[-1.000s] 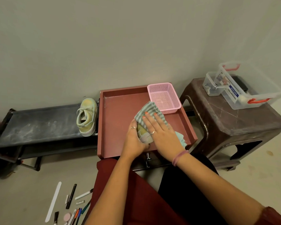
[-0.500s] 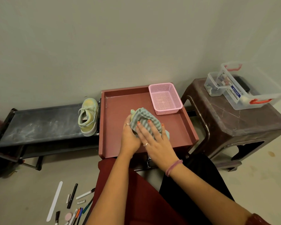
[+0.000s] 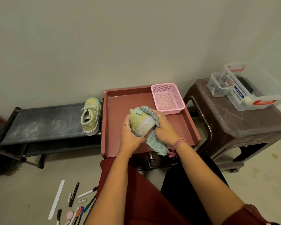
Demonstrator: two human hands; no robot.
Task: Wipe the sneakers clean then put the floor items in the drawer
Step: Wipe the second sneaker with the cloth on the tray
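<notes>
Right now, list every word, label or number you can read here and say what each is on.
"MULTI-BOX": blue label on the clear storage box with red handles, on the brown stool.
Print on the pens and markers on the floor: too small to read.
Nothing else readable.

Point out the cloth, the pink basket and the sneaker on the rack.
cloth [image 3: 156,142]: head view, hanging lower part.
pink basket [image 3: 167,99]: head view, mesh floor.
sneaker on the rack [image 3: 90,116]: head view, laced upper.

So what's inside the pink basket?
The pink basket shows only its bare mesh floor, nothing inside. It sits in the red drawer, so what's under it can't be seen.
</notes>
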